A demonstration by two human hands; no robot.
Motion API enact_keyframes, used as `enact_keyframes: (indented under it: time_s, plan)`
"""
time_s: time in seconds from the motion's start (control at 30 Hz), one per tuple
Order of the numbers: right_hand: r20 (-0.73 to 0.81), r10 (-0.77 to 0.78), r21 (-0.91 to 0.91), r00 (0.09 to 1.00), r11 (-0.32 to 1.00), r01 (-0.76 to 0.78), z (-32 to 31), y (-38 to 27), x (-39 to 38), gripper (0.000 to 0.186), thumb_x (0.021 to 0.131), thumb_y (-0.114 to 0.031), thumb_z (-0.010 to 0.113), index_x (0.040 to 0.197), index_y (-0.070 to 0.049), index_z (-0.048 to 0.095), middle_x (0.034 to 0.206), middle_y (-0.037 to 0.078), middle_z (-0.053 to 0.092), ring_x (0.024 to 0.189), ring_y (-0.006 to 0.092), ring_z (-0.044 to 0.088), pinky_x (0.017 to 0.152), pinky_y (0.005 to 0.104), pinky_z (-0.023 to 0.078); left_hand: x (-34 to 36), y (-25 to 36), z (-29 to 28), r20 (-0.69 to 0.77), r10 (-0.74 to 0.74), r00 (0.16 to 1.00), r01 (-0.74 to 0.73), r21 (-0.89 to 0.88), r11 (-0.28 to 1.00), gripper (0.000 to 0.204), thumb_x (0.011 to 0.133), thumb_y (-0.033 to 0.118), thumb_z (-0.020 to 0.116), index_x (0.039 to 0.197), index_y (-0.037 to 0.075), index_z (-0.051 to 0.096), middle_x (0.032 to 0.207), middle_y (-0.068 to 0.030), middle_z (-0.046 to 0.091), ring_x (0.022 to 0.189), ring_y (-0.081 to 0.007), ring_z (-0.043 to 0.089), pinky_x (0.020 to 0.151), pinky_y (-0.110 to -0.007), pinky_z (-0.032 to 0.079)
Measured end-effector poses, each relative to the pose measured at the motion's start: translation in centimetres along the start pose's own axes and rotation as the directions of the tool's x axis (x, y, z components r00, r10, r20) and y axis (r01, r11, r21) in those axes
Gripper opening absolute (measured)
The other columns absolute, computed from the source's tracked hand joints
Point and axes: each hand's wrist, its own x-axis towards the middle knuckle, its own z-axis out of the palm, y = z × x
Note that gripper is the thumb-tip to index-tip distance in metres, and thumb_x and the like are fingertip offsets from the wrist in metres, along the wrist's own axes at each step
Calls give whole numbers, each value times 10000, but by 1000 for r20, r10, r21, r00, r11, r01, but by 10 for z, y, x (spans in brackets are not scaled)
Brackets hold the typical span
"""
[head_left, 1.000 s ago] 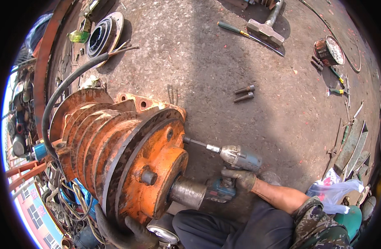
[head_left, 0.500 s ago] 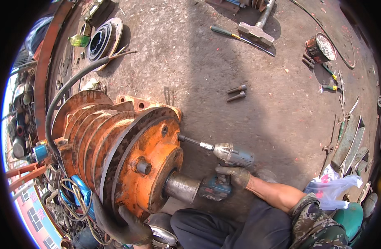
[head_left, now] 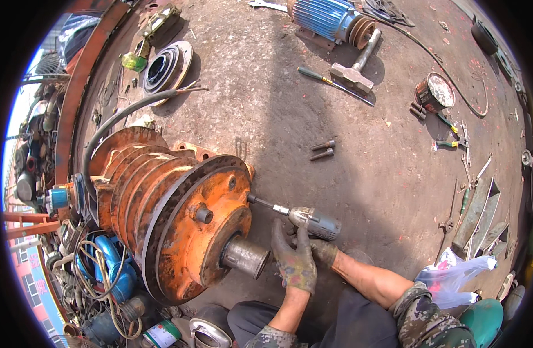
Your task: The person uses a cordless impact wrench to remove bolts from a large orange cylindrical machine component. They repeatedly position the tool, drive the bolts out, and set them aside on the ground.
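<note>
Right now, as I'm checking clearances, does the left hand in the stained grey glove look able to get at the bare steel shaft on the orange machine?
Probably yes: the left hand is close beside the steel shaft, with nothing visible between them; the blue-grey power driver sits off that line.

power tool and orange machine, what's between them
Head view: silver sleeve, thin rod and dark cylindrical piece, in line from the power tool to orange machine.
</note>
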Motion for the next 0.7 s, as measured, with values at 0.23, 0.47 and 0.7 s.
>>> enact_keyframes:
  time_s: [0.23,0.47,0.7]
  plan:
    - [-36,77,6,996,997,-77,-19,4,-7,369,893,-44,753,1257,-41,697,1188,44,723,1064,171,666,951,334,555,97,-38,49,129,-540,832,388,-830,399,549,1058,563,537,1276,60,575,1122,-105,671,1018,-273,681,885,-418,541]
    - [120,-321,-481,939,809,338,-49,10,-41,539,963,-176,740,1461,-76,561,1436,51,594,1306,202,558,1141,379,442,34,8,41,221,-430,876,451,-692,564,603,1096,588,398,1174,22,594,968,-135,711,875,-231,699,802,-380,569]
    - [319,-317,-775,893,455,438,23,-67,-68,327,1025,-166,644,1332,-59,675,1298,127,699,1175,232,675,1011,363,541,13,105,-43,170,-214,962,254,-844,473,627,1116,548,363,1260,-27,565,960,-116,697,912,-234,720,797,-369,602]
